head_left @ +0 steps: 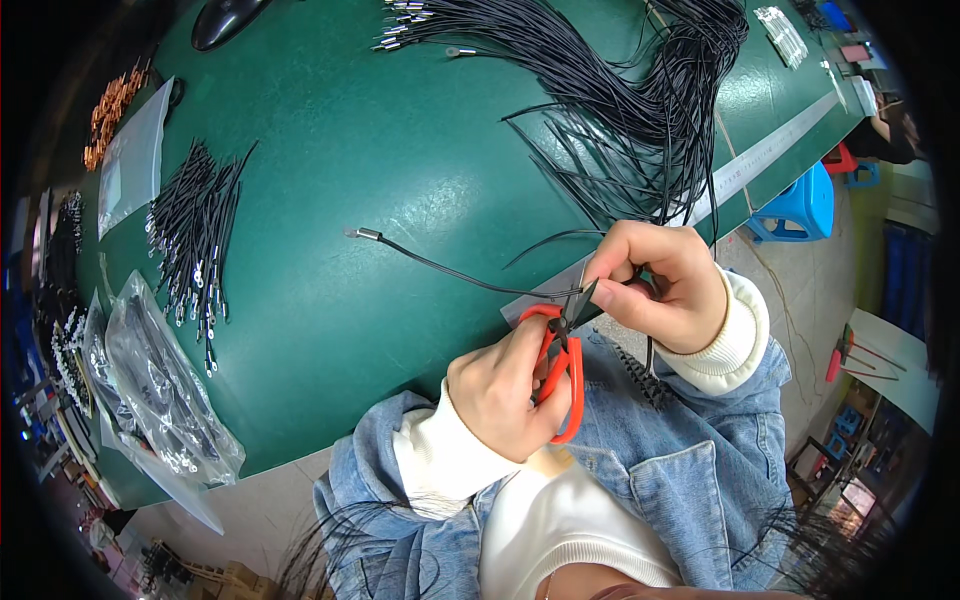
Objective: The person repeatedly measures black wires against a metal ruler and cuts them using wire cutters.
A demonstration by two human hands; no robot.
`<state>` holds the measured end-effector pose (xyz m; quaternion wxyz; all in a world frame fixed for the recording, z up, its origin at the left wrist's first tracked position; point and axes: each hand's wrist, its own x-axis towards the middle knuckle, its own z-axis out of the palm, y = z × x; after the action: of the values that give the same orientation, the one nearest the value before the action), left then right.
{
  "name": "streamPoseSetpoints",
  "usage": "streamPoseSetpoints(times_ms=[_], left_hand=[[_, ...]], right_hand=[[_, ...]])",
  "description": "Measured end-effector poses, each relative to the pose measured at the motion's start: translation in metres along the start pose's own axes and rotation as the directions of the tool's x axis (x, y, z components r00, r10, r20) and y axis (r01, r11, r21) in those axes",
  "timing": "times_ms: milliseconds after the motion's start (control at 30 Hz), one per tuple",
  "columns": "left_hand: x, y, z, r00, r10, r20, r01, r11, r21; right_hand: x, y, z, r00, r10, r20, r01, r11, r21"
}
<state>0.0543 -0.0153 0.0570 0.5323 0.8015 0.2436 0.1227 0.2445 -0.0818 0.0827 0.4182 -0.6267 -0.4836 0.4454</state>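
My left hand [505, 390] is wrapped round the red handles of a pair of scissors [566, 375]. Their dark blades point up and to the right, reaching the fingertips of my right hand [665, 290]. Between thumb and forefinger, that hand pinches a thin black cable [460, 283] beside the blades. From the pinch the cable runs left over the green table and ends in a silver metal lug [364, 234]. Whether the blades are closed on the cable I cannot tell. More dark cable hangs below my right hand.
A large bundle of black cables [640, 90] lies at the far right beside a steel ruler [760, 160]. Short lugged cables [195, 230] are piled at left, near clear plastic bags [165, 370] and copper-coloured pieces [113, 112]. A blue stool [800, 205] stands beyond the table's right edge.
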Motion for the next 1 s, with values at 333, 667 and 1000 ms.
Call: streamPoseSetpoints(times_ms=[333, 667, 1000], left_hand=[[-0.0003, -0.0025, -0.0024, 0.998, 0.064, -0.014, -0.061, 0.988, 0.142], [0.0001, -0.0009, -0.0004, 0.997, 0.072, -0.036, -0.069, 0.995, 0.067], [-0.0039, -0.0019, 0.0015, 1.0, 0.018, -0.02, -0.018, 1.0, 0.007]], right_hand=[[0.0001, 0.0018, -0.001, 0.998, 0.049, 0.035, -0.053, 0.994, 0.096], [-0.001, 0.0025, -0.0017, 0.999, 0.023, 0.039, -0.026, 0.997, 0.071], [-0.0008, 0.0022, -0.0006, 0.999, 0.033, 0.036, -0.035, 0.998, 0.06]])
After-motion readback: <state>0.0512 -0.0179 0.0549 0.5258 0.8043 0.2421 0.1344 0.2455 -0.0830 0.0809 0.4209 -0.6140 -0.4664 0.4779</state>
